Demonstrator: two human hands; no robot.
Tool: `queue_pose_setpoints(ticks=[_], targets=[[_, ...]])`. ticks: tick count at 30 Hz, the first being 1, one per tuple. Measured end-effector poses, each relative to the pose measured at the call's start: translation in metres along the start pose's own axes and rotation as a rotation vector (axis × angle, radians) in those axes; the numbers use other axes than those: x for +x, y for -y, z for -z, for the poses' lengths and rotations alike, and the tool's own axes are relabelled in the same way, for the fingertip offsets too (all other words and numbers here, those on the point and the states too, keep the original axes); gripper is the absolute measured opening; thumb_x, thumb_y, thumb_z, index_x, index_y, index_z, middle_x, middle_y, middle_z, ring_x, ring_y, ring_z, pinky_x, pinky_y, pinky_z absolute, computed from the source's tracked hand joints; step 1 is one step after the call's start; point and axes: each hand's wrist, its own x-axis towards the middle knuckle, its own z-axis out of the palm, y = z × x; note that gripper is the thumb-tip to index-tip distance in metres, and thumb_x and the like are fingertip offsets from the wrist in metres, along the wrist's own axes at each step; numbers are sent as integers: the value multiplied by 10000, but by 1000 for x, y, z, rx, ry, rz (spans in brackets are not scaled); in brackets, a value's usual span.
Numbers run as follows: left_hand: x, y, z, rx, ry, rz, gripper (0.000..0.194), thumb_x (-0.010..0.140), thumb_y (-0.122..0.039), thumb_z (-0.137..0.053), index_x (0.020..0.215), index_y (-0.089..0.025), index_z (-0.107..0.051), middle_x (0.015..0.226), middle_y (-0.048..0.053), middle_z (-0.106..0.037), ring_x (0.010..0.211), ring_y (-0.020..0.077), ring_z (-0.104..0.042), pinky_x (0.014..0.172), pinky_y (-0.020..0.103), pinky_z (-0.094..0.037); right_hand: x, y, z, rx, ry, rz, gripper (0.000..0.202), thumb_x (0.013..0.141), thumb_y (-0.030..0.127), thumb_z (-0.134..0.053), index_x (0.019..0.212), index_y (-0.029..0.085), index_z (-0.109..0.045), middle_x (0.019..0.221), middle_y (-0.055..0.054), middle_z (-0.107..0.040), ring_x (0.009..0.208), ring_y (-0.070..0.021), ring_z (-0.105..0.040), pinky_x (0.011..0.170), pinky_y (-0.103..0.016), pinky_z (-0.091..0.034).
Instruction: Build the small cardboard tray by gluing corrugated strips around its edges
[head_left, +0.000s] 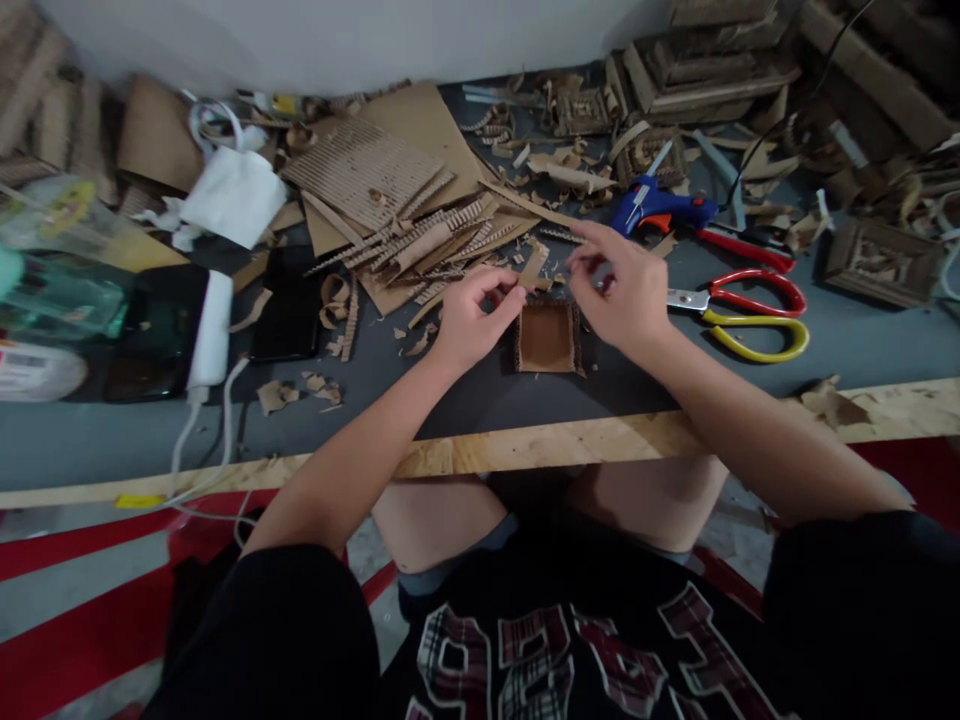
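One workbench (480,408): its dark top is edged with pale wood (555,440) and littered with torn cardboard.
Cardboard sheets (367,170): a loose pile, some corrugated, is spread beyond the left hand, with narrow ribbed strips (435,235) heaped at its near side.
Right hand (626,285): it is held above the bench, just beyond and to the right of the small box, fingers partly curled and thumb brought near the index finger; whether anything is gripped cannot be told.
Left hand (476,310): its thumb and index finger are pinched together, and a short cardboard strip is held by them.
Scissors (705,300): they are laid just right of the right hand, one handle loop red, the other yellow.
Glue gun (637,210): its blue body with an orange trigger is seen lying beyond the right hand.
Small box (547,338): a square, open cardboard tray is set between the hands, near the bench's front edge.
Short cardboard strip (534,265): its free end is pointed away, beyond the box.
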Motion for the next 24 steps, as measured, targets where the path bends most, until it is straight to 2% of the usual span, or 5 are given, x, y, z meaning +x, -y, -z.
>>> queue_pose_setpoints(ticks=[5,8,11,18,24], targets=[[-3,-10,0,170,14,35,494,869,-660,-644,801,-173,-698,743,46,-685,624,125,-620,552,231,-466,-2,7,0,-39,12,156,460,937,315,-565,1393,257,-588,1288,-120,-695,1177,-302,-651,815,-414,-602],[-3,-12,1,142,28,103,438,863,-615,-681,837,-179,-707,708,36,-711,637,143,-656,596,248,-486,-2,11,1,-72,29,221,257,939,321,-580,1137,259,-732,1097,-89,-753,1047,-273,-706,891,-451,-592],[-4,-13,0,163,13,96,356,876,-526,-692,827,-175,-728,761,51,-747,661,143,-673,652,257,-513,-5,13,-3,-48,80,280,203,937,297,-579,934,253,-777,853,-41,-773,804,-210,-728,774,-376,-596],[-7,-16,2,408,66,-197,223,926,-354,-634,926,-191,-786,835,59,-744,844,182,-693,773,295,-543,-11,19,-5,48,116,153,233,913,356,-642,1028,229,-800,900,-44,-802,809,-201,-745,779,-344,-603],[-6,-15,2,467,79,-349,253,984,-357,-583,1046,-209,-778,778,30,-732,913,198,-693,854,330,-538,-10,22,-2,169,100,23,220,915,337,-638,923,191,-802,850,-42,-796,713,-160,-717,614,-269,-560]])
